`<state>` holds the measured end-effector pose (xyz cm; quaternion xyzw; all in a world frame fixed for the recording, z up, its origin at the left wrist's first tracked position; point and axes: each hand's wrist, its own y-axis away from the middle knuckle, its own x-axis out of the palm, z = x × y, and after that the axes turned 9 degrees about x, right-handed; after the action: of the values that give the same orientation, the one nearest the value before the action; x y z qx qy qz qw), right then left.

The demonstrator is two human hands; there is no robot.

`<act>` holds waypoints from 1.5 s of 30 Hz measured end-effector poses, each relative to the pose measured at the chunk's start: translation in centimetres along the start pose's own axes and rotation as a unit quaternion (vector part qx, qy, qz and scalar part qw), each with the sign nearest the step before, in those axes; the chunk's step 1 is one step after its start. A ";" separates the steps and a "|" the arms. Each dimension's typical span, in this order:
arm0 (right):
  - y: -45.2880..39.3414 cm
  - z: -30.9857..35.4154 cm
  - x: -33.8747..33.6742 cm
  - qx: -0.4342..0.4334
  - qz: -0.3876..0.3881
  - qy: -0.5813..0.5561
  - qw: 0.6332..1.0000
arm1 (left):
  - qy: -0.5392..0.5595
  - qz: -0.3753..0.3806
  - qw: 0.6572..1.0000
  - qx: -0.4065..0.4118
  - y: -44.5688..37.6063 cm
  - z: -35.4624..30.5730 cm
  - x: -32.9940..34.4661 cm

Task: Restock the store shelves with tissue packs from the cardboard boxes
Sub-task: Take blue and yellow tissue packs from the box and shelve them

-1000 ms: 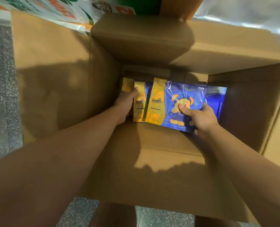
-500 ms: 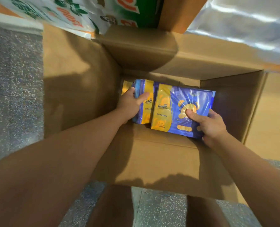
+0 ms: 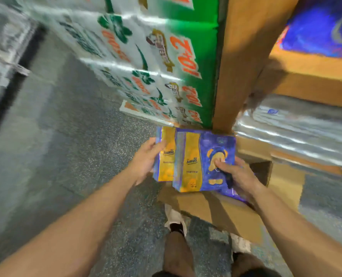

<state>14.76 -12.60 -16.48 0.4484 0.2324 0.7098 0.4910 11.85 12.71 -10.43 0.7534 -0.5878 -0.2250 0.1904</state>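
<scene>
I hold two blue-and-yellow tissue packs in the air above the cardboard box point(image 3: 222, 212). My left hand point(image 3: 146, 158) grips the left tissue pack point(image 3: 166, 152) by its side. My right hand point(image 3: 240, 174) grips the right tissue pack point(image 3: 200, 162), thumb on its blue front. The two packs touch and stand upright side by side. The box lies below them by my feet, mostly hidden behind the packs and my right arm. The view is blurred by motion.
A wooden shelf post point(image 3: 246, 56) rises just behind the packs. Left of it are stacked green-and-white tissue bales point(image 3: 156, 56). To the right is a wooden shelf point(image 3: 316, 76) with a blue pack above and clear-wrapped goods point(image 3: 296, 124) below. Grey speckled floor point(image 3: 56, 146) spreads left.
Both hands have lifted the two packs out of the box and upward. My view has swung up from the box's inside to the shelves and floor.
</scene>
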 end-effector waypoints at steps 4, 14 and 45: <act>6.6 5.0 5.5 -0.005 0.102 0.088 0.991 | 0.031 -0.074 0.996 0.035 10.5 -5.5 -0.7; 26.0 5.4 24.4 -0.026 0.354 0.248 0.901 | 0.111 -0.394 0.902 0.141 40.6 -12.2 -6.7; 120.9 -58.5 14.0 0.166 0.928 0.259 0.213 | -0.030 -0.992 0.095 0.083 142.9 8.3 43.6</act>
<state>-96.49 -43.03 53.71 0.2088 -0.1220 0.6839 -0.6883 -98.10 -63.66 56.51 0.6632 0.6668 -0.1839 -0.2857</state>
